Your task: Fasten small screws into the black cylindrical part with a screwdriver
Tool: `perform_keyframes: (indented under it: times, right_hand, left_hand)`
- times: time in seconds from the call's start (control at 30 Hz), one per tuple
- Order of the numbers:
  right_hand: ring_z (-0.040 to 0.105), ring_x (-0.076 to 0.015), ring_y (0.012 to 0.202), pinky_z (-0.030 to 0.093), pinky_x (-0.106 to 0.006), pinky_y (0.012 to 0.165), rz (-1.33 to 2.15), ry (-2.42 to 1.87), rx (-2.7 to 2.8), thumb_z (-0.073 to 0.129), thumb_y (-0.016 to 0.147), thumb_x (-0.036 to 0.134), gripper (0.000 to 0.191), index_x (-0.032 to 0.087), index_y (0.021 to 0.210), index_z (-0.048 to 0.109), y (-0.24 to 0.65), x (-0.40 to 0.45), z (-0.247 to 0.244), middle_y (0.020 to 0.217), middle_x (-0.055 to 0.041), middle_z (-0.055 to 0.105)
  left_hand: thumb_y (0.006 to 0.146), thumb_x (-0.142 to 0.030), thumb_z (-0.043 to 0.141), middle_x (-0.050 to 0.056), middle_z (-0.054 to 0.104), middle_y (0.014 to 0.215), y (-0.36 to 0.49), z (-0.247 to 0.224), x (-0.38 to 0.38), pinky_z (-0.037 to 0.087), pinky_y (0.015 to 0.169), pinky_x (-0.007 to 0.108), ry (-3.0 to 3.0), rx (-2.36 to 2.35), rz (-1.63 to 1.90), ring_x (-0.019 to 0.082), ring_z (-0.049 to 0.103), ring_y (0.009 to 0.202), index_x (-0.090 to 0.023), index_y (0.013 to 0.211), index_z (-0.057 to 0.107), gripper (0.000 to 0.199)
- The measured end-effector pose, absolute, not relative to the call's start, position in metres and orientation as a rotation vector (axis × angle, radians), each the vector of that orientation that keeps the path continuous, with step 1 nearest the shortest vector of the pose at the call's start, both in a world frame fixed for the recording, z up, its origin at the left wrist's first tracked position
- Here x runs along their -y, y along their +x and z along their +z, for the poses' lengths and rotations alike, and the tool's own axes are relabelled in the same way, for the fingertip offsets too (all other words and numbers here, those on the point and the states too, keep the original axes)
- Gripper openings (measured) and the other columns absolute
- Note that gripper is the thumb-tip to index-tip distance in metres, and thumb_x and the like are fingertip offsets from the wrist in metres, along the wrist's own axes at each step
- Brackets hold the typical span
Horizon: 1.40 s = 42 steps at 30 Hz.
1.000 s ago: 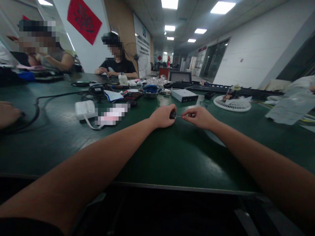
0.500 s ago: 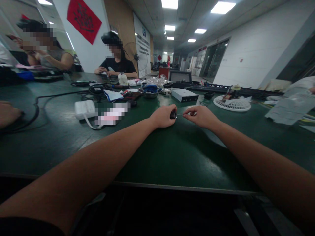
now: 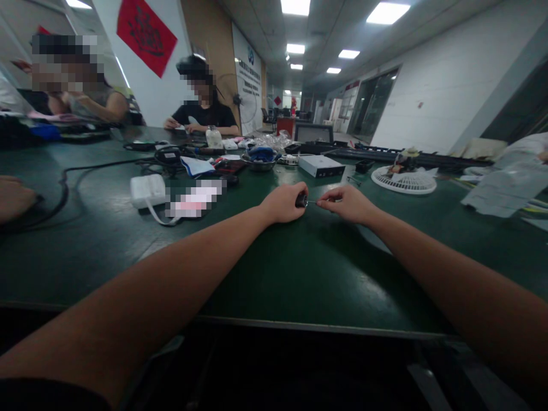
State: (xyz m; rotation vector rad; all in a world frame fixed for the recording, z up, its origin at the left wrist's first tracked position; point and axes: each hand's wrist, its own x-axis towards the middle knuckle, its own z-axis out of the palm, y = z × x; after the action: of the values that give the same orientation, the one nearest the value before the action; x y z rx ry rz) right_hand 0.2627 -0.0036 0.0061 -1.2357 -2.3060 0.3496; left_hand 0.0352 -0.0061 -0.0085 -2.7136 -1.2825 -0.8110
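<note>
My left hand is wrapped round a small dark cylindrical object, whose open-looking end faces right. Facing it from the right, my right hand pinches a thin metal rod between thumb and fingertips. The rod's left tip reaches the end of the dark object; whether it goes inside is too small to tell. Both hands are low over the green table, near its middle.
Left of my hands lie a white adapter with a cable and a pink-and-white packet. Beyond stand a metal bowl, a white box and a white fan grille. Another person's hand rests at far left.
My right hand has shifted slightly left and its grip on the rod has turned a little. My left hand and the dark object have stayed in place.
</note>
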Motion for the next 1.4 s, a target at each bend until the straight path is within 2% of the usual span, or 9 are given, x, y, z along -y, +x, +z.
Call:
perform_keyframes:
  times: [0.1, 0.27, 0.43, 0.57, 0.73, 0.9, 1.07, 1.23, 1.4]
  right_hand:
    - [0.058, -0.0166, 0.063, 0.042, -0.032, 0.062, 0.348, -1.319, 2.260, 0.066, 0.085, 0.043, 0.028, 0.019, 0.090, 0.080, 0.265, 0.001, 0.004, 0.071, -0.0035, 0.071]
    - [0.061, -0.0173, 0.065, 0.044, -0.031, 0.062, 0.552, -1.225, 2.299, 0.068, 0.082, 0.046, 0.031, 0.019, 0.090, 0.081, 0.267, 0.001, 0.004, 0.074, -0.0036, 0.073]
    - [0.060, -0.0179, 0.063, 0.042, -0.032, 0.060, 0.312, -1.305, 2.255, 0.067, 0.083, 0.042, 0.028, 0.018, 0.087, 0.081, 0.265, 0.003, 0.006, 0.071, -0.0048, 0.072]
    - [0.058, -0.0160, 0.061, 0.040, -0.031, 0.057, 0.421, -1.258, 2.299, 0.067, 0.083, 0.042, 0.028, 0.018, 0.088, 0.081, 0.262, 0.005, 0.007, 0.071, -0.0041, 0.073]
    - [0.056, -0.0159, 0.058, 0.038, -0.032, 0.055, 0.240, -1.345, 2.241, 0.067, 0.084, 0.041, 0.027, 0.018, 0.085, 0.082, 0.259, 0.007, 0.007, 0.068, -0.0045, 0.071]
    - [0.061, -0.0169, 0.064, 0.042, -0.032, 0.060, 0.371, -1.243, 2.307, 0.065, 0.086, 0.041, 0.027, 0.019, 0.088, 0.081, 0.257, 0.009, 0.007, 0.075, -0.0052, 0.074]
    - [0.058, -0.0173, 0.062, 0.039, -0.033, 0.058, 0.154, -1.343, 2.277, 0.066, 0.085, 0.041, 0.027, 0.019, 0.086, 0.082, 0.256, 0.010, 0.009, 0.072, -0.0059, 0.072]
    - [0.058, -0.0156, 0.061, 0.039, -0.030, 0.058, 0.359, -1.267, 2.311, 0.065, 0.085, 0.043, 0.030, 0.018, 0.085, 0.081, 0.258, 0.009, 0.008, 0.070, -0.0038, 0.071]
    - [0.056, -0.0163, 0.060, 0.036, -0.031, 0.056, 0.235, -1.386, 2.219, 0.066, 0.084, 0.044, 0.031, 0.017, 0.081, 0.080, 0.258, 0.010, 0.009, 0.066, -0.0045, 0.069]
  left_hand:
    - [0.078, -0.027, 0.062, 0.009, 0.070, 0.095, 0.035, -0.008, 0.007, 0.048, 0.072, 0.033, -2.713, 1.297, -0.808, 0.022, 0.065, 0.082, -0.018, 0.108, 0.061, 0.031]
    - [0.077, -0.028, 0.063, 0.008, 0.070, 0.094, 0.036, -0.008, 0.007, 0.048, 0.071, 0.033, -2.716, 1.292, -0.815, 0.023, 0.066, 0.082, -0.019, 0.107, 0.061, 0.031]
    - [0.078, -0.027, 0.061, 0.009, 0.070, 0.094, 0.036, -0.008, 0.008, 0.048, 0.072, 0.033, -2.720, 1.286, -0.819, 0.023, 0.065, 0.082, -0.019, 0.107, 0.061, 0.031]
    - [0.077, -0.028, 0.061, 0.009, 0.070, 0.093, 0.036, -0.009, 0.007, 0.048, 0.071, 0.033, -2.715, 1.282, -0.827, 0.023, 0.065, 0.081, -0.019, 0.106, 0.060, 0.030]
    - [0.077, -0.028, 0.062, 0.008, 0.070, 0.094, 0.036, -0.009, 0.006, 0.048, 0.072, 0.033, -2.718, 1.278, -0.818, 0.023, 0.066, 0.083, -0.019, 0.106, 0.060, 0.030]
    - [0.078, -0.028, 0.061, 0.008, 0.070, 0.093, 0.036, -0.009, 0.006, 0.047, 0.069, 0.032, -2.729, 1.276, -0.814, 0.022, 0.065, 0.080, -0.018, 0.106, 0.060, 0.030]
    - [0.078, -0.029, 0.060, 0.008, 0.070, 0.092, 0.036, -0.010, 0.006, 0.047, 0.069, 0.033, -2.714, 1.269, -0.816, 0.023, 0.065, 0.081, -0.018, 0.106, 0.061, 0.030]
    - [0.078, -0.028, 0.061, 0.008, 0.070, 0.094, 0.036, -0.009, 0.007, 0.048, 0.071, 0.033, -2.718, 1.270, -0.815, 0.023, 0.065, 0.082, -0.018, 0.106, 0.061, 0.030]
    - [0.078, -0.028, 0.061, 0.009, 0.071, 0.095, 0.036, -0.008, 0.007, 0.049, 0.072, 0.033, -2.716, 1.289, -0.803, 0.023, 0.066, 0.084, -0.018, 0.107, 0.061, 0.031]
